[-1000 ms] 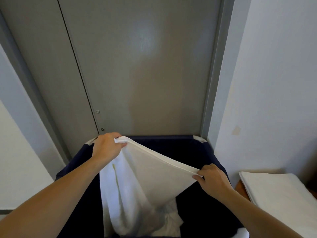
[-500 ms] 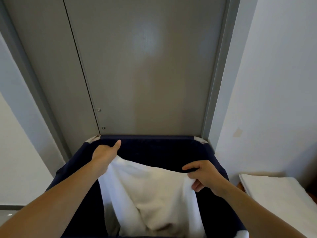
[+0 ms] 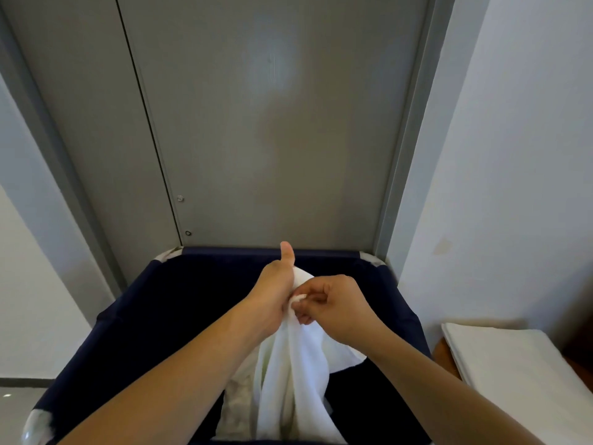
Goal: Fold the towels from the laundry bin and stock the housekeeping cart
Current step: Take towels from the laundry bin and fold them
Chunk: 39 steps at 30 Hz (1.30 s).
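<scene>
door (image 3: 272, 123): grey, standing shut well beyond the grip.
laundry bin (image 3: 154, 316): dark navy, sitting open below the grip.
folded towels (image 3: 513, 361): lying stacked to the right of the grip, apart.
towel (image 3: 288, 374): white, hanging from the grip into the bin.
left hand (image 3: 272, 300): gripping the towel's top, thumb pointing up.
right hand (image 3: 337, 305): pinching the same top edge, touching the left.
</scene>
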{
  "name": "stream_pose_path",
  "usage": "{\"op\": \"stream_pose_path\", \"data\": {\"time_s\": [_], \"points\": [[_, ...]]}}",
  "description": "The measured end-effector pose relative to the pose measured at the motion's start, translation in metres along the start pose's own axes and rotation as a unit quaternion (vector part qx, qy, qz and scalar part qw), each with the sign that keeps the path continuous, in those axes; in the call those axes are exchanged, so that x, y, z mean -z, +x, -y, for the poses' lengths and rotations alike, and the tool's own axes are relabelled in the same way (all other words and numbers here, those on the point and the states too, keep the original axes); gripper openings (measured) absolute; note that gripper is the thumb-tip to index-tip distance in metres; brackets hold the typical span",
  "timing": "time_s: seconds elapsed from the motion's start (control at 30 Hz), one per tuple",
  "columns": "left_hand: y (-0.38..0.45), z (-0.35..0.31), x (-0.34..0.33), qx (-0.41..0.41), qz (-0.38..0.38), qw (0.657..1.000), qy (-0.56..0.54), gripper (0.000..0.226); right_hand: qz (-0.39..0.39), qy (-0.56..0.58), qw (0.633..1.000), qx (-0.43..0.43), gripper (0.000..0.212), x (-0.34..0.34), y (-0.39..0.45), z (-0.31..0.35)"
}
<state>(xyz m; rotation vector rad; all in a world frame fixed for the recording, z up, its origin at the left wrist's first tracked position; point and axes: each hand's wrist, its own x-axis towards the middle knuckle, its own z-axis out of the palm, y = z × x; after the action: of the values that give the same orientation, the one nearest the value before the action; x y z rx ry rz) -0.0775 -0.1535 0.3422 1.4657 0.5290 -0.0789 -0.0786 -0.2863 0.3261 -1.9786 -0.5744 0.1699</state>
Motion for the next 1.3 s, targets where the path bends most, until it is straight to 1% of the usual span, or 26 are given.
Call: {"op": "stream_pose_path", "data": {"time_s": [0.07, 0.13, 0.2, 0.27, 0.33, 0.4, 0.43, 0.5, 0.6, 0.67, 0.8, 0.9, 0.97, 1.0, 1.07, 1.13, 1.2, 1.27, 1.3], "points": [[-0.008, 0.004, 0.002, -0.044, 0.035, 0.998, -0.025, 0.056, -0.047, 0.018, 0.999, 0.005, 0.011, 0.004, 0.001, -0.004], [-0.009, 0.013, 0.011, -0.079, 0.066, 0.994, -0.043, 0.039, -0.066, 0.01, 0.998, 0.009, 0.011, 0.007, 0.001, -0.008], [-0.009, 0.018, 0.023, -0.092, 0.083, 0.991, -0.058, 0.026, -0.078, -0.036, 0.996, 0.021, 0.011, 0.007, 0.001, -0.012], [-0.007, 0.017, 0.032, -0.094, 0.077, 0.99, -0.068, 0.018, -0.101, -0.083, 0.991, 0.034, 0.012, 0.005, 0.003, -0.015], [-0.002, 0.013, 0.038, -0.098, 0.047, 0.992, -0.065, 0.017, -0.113, -0.112, 0.986, 0.052, 0.011, 0.006, 0.007, -0.013], [0.002, 0.008, 0.04, -0.103, 0.022, 0.993, -0.061, 0.017, -0.088, -0.12, 0.985, 0.088, 0.01, 0.008, 0.011, -0.007], [0.004, 0.005, 0.04, -0.105, 0.015, 0.992, -0.065, 0.018, -0.072, -0.108, 0.986, 0.101, 0.009, 0.008, 0.013, -0.002], [0.007, 0.0, 0.041, -0.107, 0.017, 0.991, -0.084, 0.021, -0.066, -0.053, 0.992, 0.092, 0.01, 0.006, 0.014, 0.01], [0.003, -0.003, 0.037, -0.119, 0.043, 0.988, -0.092, 0.016, -0.109, 0.036, 0.992, 0.043, 0.011, 0.005, 0.023, 0.021], [-0.001, 0.0, 0.036, -0.127, 0.069, 0.986, -0.082, 0.012, -0.139, 0.081, 0.987, 0.009, 0.017, 0.007, 0.028, 0.023], [-0.002, 0.004, 0.041, -0.133, 0.136, 0.979, -0.076, 0.019, -0.181, 0.055, 0.982, -0.022, 0.024, 0.007, 0.03, 0.02], [-0.003, 0.007, 0.047, -0.151, 0.19, 0.969, -0.049, 0.022, -0.193, 0.049, 0.979, -0.033, 0.024, 0.009, 0.031, 0.014], [-0.003, 0.008, 0.047, -0.173, 0.187, 0.967, -0.006, 0.028, -0.187, 0.053, 0.98, -0.039, 0.025, 0.007, 0.031, 0.012], [-0.002, 0.008, 0.046, -0.184, 0.164, 0.969, 0.022, 0.03, -0.183, 0.052, 0.981, -0.039, 0.025, 0.005, 0.031, 0.012], [0.002, 0.007, 0.043, -0.192, 0.112, 0.973, 0.065, 0.027, -0.179, 0.04, 0.983, -0.032, 0.026, 0.001, 0.031, 0.01], [0.005, 0.007, 0.041, -0.19, 0.084, 0.975, 0.084, 0.023, -0.16, 0.044, 0.986, -0.028, 0.026, 0.0, 0.03, 0.002], [0.009, 0.007, 0.043, -0.189, 0.06, 0.975, 0.096, 0.021, -0.11, 0.025, 0.993, -0.039, 0.027, 0.002, 0.029, -0.014], [0.014, 0.005, 0.047, -0.188, 0.038, 0.977, 0.098, 0.02, -0.018, -0.055, 0.996, -0.065, 0.026, 0.002, 0.026, -0.036], [0.016, 0.004, 0.048, -0.188, 0.033, 0.977, 0.092, 0.02, 0.031, -0.099, 0.991, -0.082, 0.026, 0.0, 0.022, -0.047]]}}
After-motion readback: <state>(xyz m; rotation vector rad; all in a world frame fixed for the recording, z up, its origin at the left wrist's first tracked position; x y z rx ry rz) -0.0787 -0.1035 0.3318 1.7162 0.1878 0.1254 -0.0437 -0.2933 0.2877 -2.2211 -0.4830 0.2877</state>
